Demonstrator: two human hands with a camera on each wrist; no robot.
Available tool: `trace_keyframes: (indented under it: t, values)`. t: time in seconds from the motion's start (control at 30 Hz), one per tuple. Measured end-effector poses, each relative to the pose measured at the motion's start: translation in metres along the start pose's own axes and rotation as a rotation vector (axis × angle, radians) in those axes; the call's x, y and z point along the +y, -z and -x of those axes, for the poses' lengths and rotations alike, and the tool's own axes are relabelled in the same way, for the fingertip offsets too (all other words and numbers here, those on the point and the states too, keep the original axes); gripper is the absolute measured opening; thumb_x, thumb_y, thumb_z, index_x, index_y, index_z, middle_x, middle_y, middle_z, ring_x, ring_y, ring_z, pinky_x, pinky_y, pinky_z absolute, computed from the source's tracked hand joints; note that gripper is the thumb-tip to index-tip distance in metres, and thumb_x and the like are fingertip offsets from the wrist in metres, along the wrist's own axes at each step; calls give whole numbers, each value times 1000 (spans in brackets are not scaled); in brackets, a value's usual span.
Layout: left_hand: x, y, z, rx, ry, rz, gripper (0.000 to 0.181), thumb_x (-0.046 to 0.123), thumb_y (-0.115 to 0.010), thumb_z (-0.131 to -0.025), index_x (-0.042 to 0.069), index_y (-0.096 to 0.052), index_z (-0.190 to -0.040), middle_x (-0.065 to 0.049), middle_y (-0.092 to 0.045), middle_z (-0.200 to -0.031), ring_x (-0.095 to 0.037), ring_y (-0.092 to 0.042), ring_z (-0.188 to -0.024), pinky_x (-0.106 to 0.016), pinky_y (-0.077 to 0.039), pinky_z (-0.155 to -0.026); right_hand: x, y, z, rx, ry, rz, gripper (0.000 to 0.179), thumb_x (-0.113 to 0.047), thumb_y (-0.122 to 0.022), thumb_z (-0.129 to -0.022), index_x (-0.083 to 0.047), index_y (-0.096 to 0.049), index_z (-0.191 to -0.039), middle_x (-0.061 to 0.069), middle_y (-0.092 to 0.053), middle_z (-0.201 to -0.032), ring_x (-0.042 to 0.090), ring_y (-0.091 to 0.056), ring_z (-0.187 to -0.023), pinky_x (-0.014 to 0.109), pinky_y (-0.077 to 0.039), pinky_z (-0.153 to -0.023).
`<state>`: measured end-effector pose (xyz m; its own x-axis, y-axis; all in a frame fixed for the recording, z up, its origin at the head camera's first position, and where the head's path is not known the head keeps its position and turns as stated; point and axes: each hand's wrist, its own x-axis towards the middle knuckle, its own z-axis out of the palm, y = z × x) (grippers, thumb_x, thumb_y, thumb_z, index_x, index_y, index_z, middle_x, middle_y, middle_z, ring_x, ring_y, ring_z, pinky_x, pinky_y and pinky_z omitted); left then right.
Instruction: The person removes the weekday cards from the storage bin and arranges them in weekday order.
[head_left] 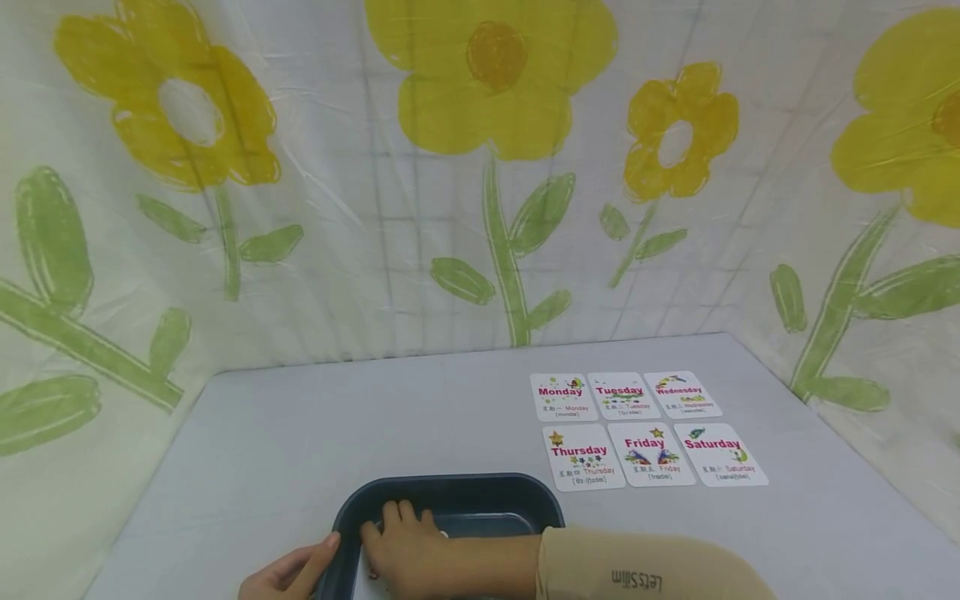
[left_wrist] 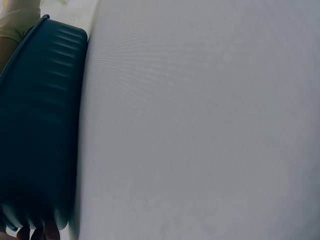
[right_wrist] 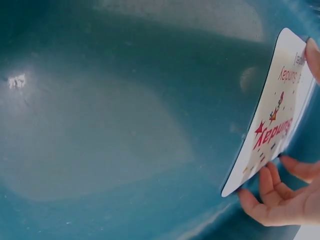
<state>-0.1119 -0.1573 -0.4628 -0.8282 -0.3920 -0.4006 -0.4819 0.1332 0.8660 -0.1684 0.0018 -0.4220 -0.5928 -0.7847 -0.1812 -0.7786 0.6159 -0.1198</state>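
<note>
A dark teal plastic basin (head_left: 457, 481) stands at the front of the table, its lower part cut off by the head view. My left hand (head_left: 288, 573) holds its left side, thumb at the rim; in the left wrist view only fingertips (left_wrist: 51, 231) show against the outer wall. Inside the basin is my right hand (head_left: 405, 550). The right wrist view shows it holding a white card printed "Sunday" (right_wrist: 274, 127) by its edges, thumb on one side and fingers on the other. The card is tilted against the basin's end.
Day cards lie in two rows at the right of the table, Monday (head_left: 564, 397), Tuesday (head_left: 624, 395) and Wednesday (head_left: 682, 394) behind Thursday (head_left: 583, 457), Friday (head_left: 651, 454) and Saturday (head_left: 721, 454). A flowered curtain (head_left: 330, 208) hangs behind the grey-white table (head_left: 300, 433).
</note>
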Motion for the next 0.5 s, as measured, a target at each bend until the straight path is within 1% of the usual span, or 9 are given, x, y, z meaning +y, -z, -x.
trace_keyframes:
  t: [0.13, 0.23, 0.33, 0.4, 0.5]
  values:
    - [0, 0, -1, 4, -4, 5, 72, 65, -69, -66, -1, -70, -95, -3, -67, -65, -18, -59, -51, -32, -47, -44, 1, 0, -1, 5, -12, -12, 81, -57, -77, -62, -12, -48, -123, 13, -51, -108, 19, -47, -100, 39, -48, -78]
    - [-1, 0, -1, -4, -6, 10, 75, 67, -69, -64, -1, -70, -96, -4, -67, -65, -19, -60, -51, -32, -48, -44, 1, 0, -1, 10, -8, 7, 82, -58, -76, -63, -14, -46, -125, 13, -50, -111, 20, -47, -104, 38, -47, -80]
    - [-1, 0, -1, -4, -2, 19, 78, 68, -68, -62, -1, -69, -98, -5, -67, -65, -20, -61, -52, -32, -49, -45, 1, 1, -1, 17, 12, 25, 83, -59, -75, -64, -15, -45, -127, 11, -48, -114, 18, -46, -103, 34, -48, -77]
    - [-2, 0, -1, -9, -13, 13, 77, 68, -67, -65, -2, -69, -98, -5, -67, -65, -20, -61, -52, -32, -48, -44, 0, 1, 0, 15, 27, 35, 84, -61, -73, -64, -14, -44, -128, 9, -46, -114, 16, -45, -101, 31, -49, -74]
    - [-1, 0, -1, -5, -17, -2, 75, 66, -67, -67, -2, -69, -99, -4, -67, -65, -19, -60, -51, -31, -47, -44, -1, 3, 1, -3, 29, 63, 80, -62, -71, -66, -16, -46, -125, 3, -45, -110, 11, -43, -98, 26, -47, -70]
